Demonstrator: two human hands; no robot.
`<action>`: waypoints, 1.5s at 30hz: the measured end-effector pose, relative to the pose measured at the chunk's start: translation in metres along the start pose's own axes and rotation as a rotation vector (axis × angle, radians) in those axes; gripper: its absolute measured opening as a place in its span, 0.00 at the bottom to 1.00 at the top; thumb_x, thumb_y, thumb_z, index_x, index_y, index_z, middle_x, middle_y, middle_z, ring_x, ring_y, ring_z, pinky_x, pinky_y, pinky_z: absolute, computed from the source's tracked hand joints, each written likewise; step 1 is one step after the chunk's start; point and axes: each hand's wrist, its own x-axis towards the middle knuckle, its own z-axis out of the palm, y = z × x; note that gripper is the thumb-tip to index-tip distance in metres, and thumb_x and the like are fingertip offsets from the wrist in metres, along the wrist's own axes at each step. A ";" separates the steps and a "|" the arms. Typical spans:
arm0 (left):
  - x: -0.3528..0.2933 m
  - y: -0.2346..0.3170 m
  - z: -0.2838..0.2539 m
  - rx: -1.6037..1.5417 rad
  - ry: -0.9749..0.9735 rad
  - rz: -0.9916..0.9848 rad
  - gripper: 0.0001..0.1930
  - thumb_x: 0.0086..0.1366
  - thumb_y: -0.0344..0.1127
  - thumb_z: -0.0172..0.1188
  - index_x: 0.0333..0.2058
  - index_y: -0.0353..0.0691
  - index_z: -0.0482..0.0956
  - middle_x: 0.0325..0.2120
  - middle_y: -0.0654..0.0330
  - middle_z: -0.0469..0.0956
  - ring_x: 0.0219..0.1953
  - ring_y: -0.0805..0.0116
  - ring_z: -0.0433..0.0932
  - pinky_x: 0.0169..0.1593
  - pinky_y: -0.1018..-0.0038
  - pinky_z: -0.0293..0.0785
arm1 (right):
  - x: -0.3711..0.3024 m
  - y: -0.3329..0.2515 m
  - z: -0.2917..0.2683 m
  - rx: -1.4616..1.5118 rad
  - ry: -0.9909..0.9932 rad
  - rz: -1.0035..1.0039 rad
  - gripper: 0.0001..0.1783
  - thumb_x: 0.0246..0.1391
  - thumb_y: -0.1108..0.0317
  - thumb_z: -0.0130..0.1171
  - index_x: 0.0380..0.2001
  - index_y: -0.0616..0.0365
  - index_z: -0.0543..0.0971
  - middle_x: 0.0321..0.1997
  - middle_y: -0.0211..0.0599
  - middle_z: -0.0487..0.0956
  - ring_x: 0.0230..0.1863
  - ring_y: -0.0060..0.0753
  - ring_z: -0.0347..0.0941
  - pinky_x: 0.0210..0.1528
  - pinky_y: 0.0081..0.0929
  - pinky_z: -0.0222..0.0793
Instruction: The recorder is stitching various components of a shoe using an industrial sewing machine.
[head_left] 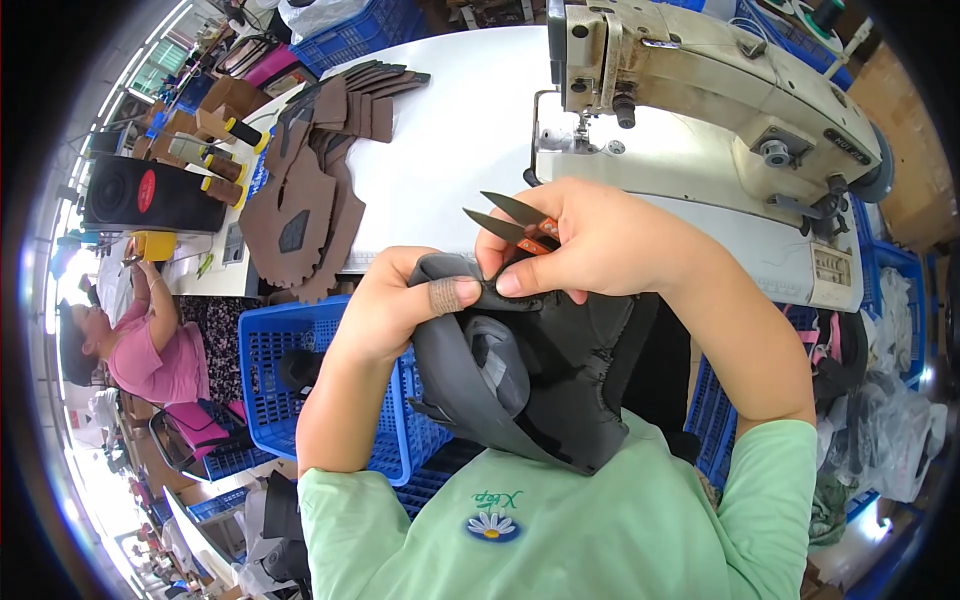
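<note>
The left hand [395,300] has its grip closed on a grey shoe upper [520,385]. The right hand [590,245] pinches its edge, holding open thread snips [510,222] near the desk's [450,140] front edge.

Sewing workshop: industrial sewing machine [700,90], crates [270,370]

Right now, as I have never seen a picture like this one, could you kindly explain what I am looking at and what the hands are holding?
This is one wide fisheye view from a camera worn on a person's head, looking down, so straight edges bend near the rim. The left hand grips a dark grey stitched fabric piece held near the chest. The right hand pinches its edge and holds small thread snips with orange handles, blades open. Behind stands an industrial sewing machine on a white table, with brown cut pieces stacked at left. A blue crate sits below, and another person in pink works at far left.
</note>
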 end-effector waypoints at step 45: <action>-0.020 -0.026 -0.099 -0.156 0.388 0.466 0.26 0.60 0.38 0.66 0.50 0.23 0.73 0.46 0.41 0.80 0.46 0.47 0.82 0.54 0.54 0.78 | -0.128 0.053 0.035 -0.957 0.468 -0.245 0.23 0.47 0.68 0.67 0.51 0.48 0.81 0.24 0.30 0.70 0.24 0.33 0.71 0.24 0.32 0.66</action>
